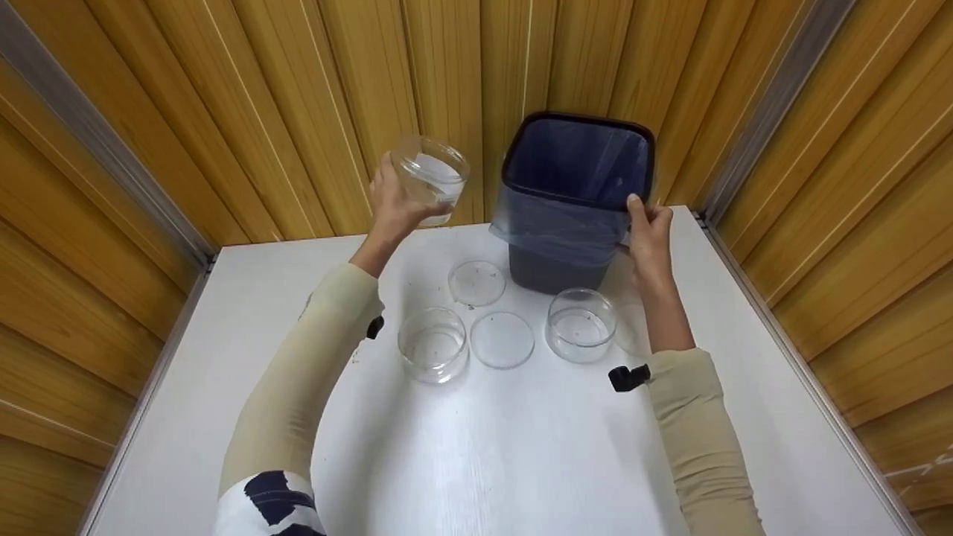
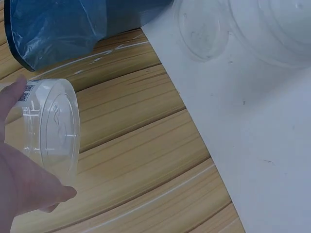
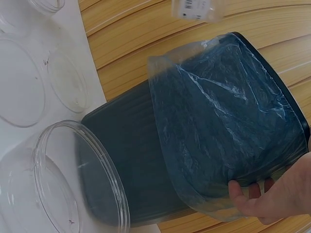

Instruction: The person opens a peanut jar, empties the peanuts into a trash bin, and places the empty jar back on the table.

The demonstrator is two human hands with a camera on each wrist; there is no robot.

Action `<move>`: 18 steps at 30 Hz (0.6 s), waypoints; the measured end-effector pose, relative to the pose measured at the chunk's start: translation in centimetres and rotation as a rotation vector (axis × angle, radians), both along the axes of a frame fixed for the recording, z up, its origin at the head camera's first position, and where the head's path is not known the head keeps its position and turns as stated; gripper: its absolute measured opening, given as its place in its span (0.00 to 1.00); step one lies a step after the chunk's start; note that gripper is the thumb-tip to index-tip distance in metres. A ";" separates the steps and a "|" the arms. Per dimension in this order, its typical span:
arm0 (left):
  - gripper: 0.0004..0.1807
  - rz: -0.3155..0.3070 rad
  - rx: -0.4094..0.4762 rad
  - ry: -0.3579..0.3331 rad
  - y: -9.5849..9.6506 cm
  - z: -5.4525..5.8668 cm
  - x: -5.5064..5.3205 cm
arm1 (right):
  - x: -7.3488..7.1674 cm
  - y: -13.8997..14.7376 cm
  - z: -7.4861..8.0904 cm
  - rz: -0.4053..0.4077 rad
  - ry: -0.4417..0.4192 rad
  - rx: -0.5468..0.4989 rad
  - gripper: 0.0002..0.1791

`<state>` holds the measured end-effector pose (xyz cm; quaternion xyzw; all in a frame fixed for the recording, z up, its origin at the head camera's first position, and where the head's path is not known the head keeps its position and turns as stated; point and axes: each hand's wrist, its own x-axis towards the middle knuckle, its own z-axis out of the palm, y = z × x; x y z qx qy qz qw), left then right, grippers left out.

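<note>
My left hand [image 1: 393,207] grips a clear plastic jar [image 1: 445,173] above the table's far edge. The jar is tilted toward the bin and has a white printed label, partly covered by the fingers. My right hand [image 1: 649,242] pinches the right side of the dark bin's rim, thumb on top and fingers beneath. The dark bin [image 1: 555,269] leans at the back of the table, its mouth toward the far wall. A thin translucent liner bag [image 3: 218,126] is folded over the rim. Dark blue lining shows inside; the bottom is hidden.
Two clear jars [image 1: 433,346] stand uncovered on the white table [image 1: 476,461], one left and one right [image 1: 581,327]. Flat clear lids [image 1: 502,340] lie around them, one partly behind my right forearm. Small dark specks lie near the lids. Wood-patterned walls [image 1: 372,89] enclose the table.
</note>
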<state>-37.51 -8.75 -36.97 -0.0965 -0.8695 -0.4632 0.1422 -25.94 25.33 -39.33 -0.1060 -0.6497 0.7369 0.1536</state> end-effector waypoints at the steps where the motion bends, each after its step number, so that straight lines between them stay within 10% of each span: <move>1: 0.66 0.002 0.010 -0.009 -0.4 -0.4 0.1 | -0.1 0.0 -0.1 -0.005 -0.005 0.000 0.17; 11: 0.63 -0.059 0.131 -0.030 -4.5 -4.9 0.9 | -1.2 0.4 -1.0 -0.032 -0.044 0.005 0.18; 18: 0.66 -0.048 0.188 -0.167 -6.5 -7.6 1.7 | -1.0 0.2 -0.7 -0.034 -0.063 0.015 0.20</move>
